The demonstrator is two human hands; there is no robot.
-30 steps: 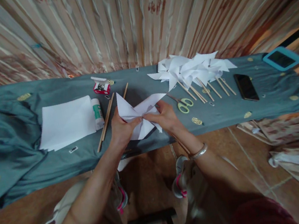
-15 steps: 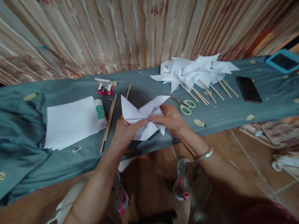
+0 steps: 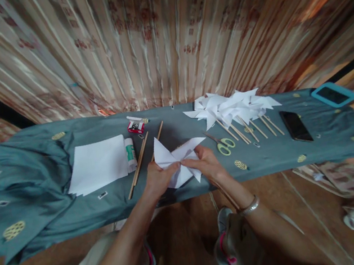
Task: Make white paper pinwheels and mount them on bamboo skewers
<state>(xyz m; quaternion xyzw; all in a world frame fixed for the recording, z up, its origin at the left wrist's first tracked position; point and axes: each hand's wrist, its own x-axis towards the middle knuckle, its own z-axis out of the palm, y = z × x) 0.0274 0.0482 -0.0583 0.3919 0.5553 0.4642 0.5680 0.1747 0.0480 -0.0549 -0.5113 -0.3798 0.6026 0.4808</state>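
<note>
Both my hands grip a white paper pinwheel [image 3: 180, 176] above the front part of the cloth-covered table. My left hand [image 3: 160, 177] is closed on its left side, with the thumb pressed toward the centre. From the right, my right hand [image 3: 208, 163] pinches it, its thumb meeting the left one in the middle. The folded blades stick out at the top and bottom; most of my fingers are hidden behind the paper. Wooden sticks [image 3: 141, 161] lie just left of my left hand. Scissors [image 3: 223, 143] with light green handles rest to the right of my right hand.
Left on the green cloth [image 3: 101, 127] are a stack of white paper [image 3: 98, 164], a glue stick [image 3: 131, 155] and an open small red box [image 3: 135, 125]. Several pinwheels on sticks [image 3: 227, 107] lie at the back right, near a phone [image 3: 295, 126] and a blue-framed device [image 3: 334, 94].
The camera has tilted up, so the table appears lower in view. My hands keep the same hold on the paper pinwheel, with both thumbs at its centre.
</note>
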